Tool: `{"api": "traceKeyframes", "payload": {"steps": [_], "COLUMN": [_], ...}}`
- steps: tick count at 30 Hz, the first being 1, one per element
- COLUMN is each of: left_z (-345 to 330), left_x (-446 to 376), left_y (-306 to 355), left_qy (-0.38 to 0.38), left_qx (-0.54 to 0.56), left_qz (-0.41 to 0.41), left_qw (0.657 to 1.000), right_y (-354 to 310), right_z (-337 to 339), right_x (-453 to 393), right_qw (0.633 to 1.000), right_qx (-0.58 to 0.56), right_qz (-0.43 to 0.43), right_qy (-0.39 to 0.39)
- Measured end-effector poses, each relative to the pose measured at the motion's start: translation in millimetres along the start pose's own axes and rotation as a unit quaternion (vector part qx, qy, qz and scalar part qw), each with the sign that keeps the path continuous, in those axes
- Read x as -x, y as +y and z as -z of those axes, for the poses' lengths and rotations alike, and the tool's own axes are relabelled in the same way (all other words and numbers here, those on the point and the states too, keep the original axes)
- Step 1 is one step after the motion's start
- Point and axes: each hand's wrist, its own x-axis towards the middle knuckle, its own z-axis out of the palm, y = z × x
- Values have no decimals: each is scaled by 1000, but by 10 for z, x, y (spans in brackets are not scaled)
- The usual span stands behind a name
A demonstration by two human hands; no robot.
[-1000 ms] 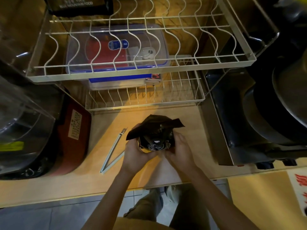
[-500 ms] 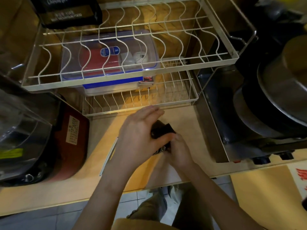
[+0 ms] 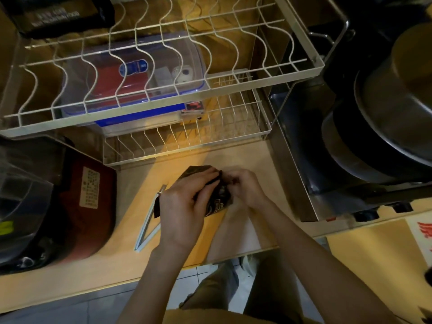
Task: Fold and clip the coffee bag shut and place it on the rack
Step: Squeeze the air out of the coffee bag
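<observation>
A small black coffee bag with pale printing lies tilted on the wooden counter, its top flattened toward the rack. My left hand lies over the bag's left side, fingers pressing the top. My right hand pinches the bag's upper right edge. Both hands hide most of the bag. A long pale bag clip lies open in a V on the counter, just left of my left hand. The white wire rack stands behind, with an upper and a lower shelf.
A clear lidded box with blue trim fills the left of the lower shelf. A dark package sits on the upper shelf's far left. A red appliance and a clear jug stand left; steel pots right.
The bag stood upright between both hands a second ago. It now lies tipped over with its top pressed flat, my left hand over it and my right hand pinching the edge.
</observation>
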Motion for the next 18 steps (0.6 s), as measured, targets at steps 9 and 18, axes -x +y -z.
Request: {"api": "traceKeyframes", "payload": {"steps": [9, 18], "left_z": [55, 142], "left_x": [16, 198], "left_y": [-37, 75], "left_qy": [20, 23], "left_qx": [69, 185], "left_qz": [112, 143], "left_qw": [991, 972], "right_y": [161, 144], "right_z": [-343, -428], "right_x": [54, 120], "right_qw": [988, 983], "right_qx": [120, 97], "right_qz": [24, -3], "right_qy": [91, 153]}}
